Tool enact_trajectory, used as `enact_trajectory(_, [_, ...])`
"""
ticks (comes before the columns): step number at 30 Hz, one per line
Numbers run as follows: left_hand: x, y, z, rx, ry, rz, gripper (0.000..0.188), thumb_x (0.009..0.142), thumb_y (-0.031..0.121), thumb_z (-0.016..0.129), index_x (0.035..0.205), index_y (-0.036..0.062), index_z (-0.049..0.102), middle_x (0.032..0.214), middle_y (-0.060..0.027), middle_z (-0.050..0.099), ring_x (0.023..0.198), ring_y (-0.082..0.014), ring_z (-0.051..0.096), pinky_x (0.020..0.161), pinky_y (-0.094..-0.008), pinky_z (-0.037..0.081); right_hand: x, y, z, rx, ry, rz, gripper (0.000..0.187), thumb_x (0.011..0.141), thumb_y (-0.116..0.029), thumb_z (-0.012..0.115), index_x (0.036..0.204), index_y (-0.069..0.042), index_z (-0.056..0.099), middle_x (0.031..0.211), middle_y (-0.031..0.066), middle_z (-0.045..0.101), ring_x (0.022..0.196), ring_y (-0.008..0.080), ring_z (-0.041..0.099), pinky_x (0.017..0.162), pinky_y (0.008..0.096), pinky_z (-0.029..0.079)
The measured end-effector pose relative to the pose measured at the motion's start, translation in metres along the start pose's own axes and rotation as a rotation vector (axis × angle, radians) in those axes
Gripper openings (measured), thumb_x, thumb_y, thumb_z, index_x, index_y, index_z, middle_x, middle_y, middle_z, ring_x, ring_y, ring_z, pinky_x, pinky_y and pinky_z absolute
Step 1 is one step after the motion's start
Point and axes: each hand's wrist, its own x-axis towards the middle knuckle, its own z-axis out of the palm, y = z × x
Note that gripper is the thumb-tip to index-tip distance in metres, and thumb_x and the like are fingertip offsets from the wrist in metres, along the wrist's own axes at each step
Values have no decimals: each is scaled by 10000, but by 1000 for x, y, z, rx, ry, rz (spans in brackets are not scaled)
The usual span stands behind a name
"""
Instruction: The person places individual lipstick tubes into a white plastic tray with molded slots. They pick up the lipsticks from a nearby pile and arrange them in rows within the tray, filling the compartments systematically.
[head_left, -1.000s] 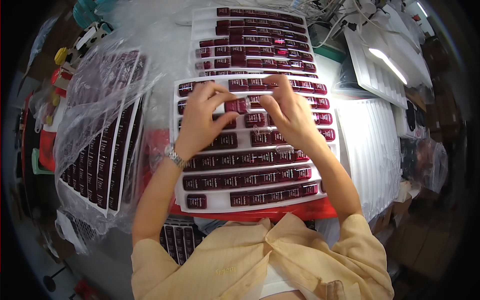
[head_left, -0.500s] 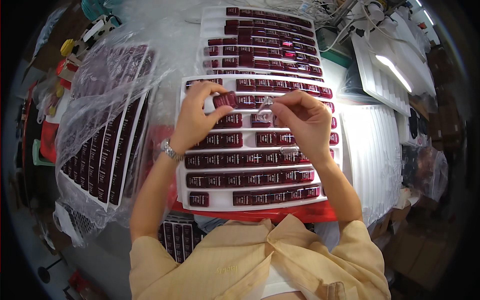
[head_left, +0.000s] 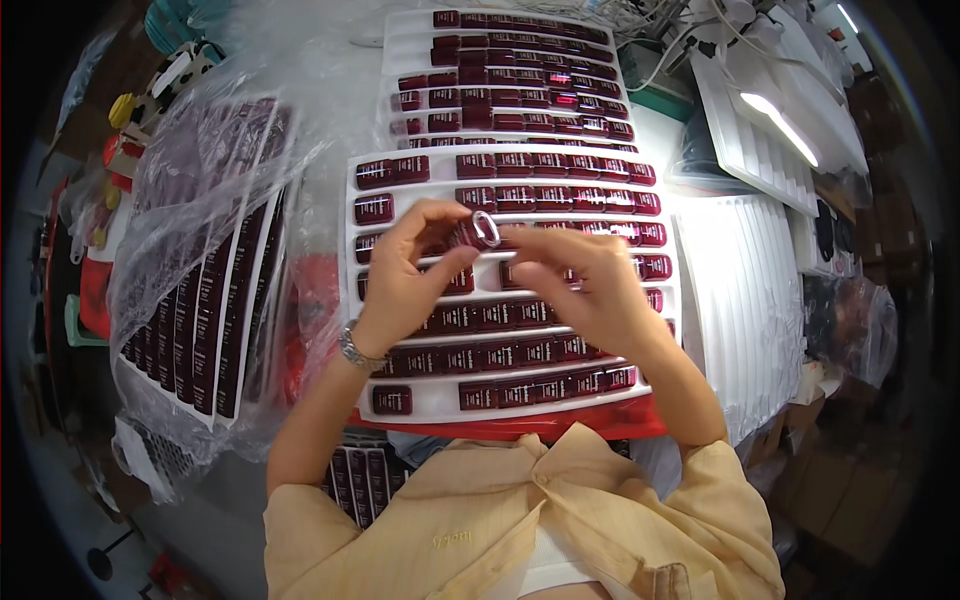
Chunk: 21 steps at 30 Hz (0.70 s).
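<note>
- We see a small dark red piece (head_left: 466, 236) with a pale oval ring at its end, held up just above the near white tray (head_left: 430, 398), around the tray's middle rows.
- Our left hand (head_left: 405, 275) pinches this piece between thumb and fingertips, fingers curled closed on it; a metal wristwatch (head_left: 355, 351) sits on that wrist.
- Our right hand (head_left: 580, 285) is beside it, fingers bent and drawn toward the piece; we cannot tell whether they grip it.
- The near white tray carries rows of similar dark red pieces (head_left: 500, 352), with some gaps on its left side, and lies over something red (head_left: 520, 428) at its near edge.
- A second white tray (head_left: 400, 50) of the same pieces lies just beyond, farther away.
- To the left, clear plastic film (head_left: 200, 190) covers more trays of dark pieces (head_left: 200, 320).
- To the right lies a ribbed white tray (head_left: 740, 300) without pieces.
- Near us, our pale yellow shirt (head_left: 520, 520) fills the bottom.
</note>
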Motion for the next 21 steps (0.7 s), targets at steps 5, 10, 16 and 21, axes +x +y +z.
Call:
enact_trajectory(5, [33,-30,-49,993,8,369,249,741,190,732,964,100,666,963,-5,583,1009,-210,501,905,-373,322,-31,7,-29,-503,-146,114,392,784,-176,736,1136,-48,619,975,117,586,768,250,621,670,355,510])
enact_trajectory(10, [43,-40,-55,888,-17,340,298,720,223,749,985,100,689,955,-29,581,981,-217,516,879,-403,353,-59,36,-10,-520,-212,33,341,771,-154,735,1084,-74,627,1024,99,525,742,267,584,663,369,495])
enact_trajectory(16, [39,-38,-88,829,2,254,302,679,74,737,974,22,698,968,-116,581,970,-298,529,885,-394,407,-66,51,-18,-376,-202,151,208,798,-114,663,947,-17,554,914,152,538,838,354,589,724,433,507])
enact_trajectory(21, [7,-65,-77,489,26,217,354,813,29,662,1141,-26,538,1112,-122,569,1030,-226,543,928,-340,422,-40,18,-9,221,207,-16,190,826,-57,606,991,-4,528,652,117,583,596,278,616,547,362,485])
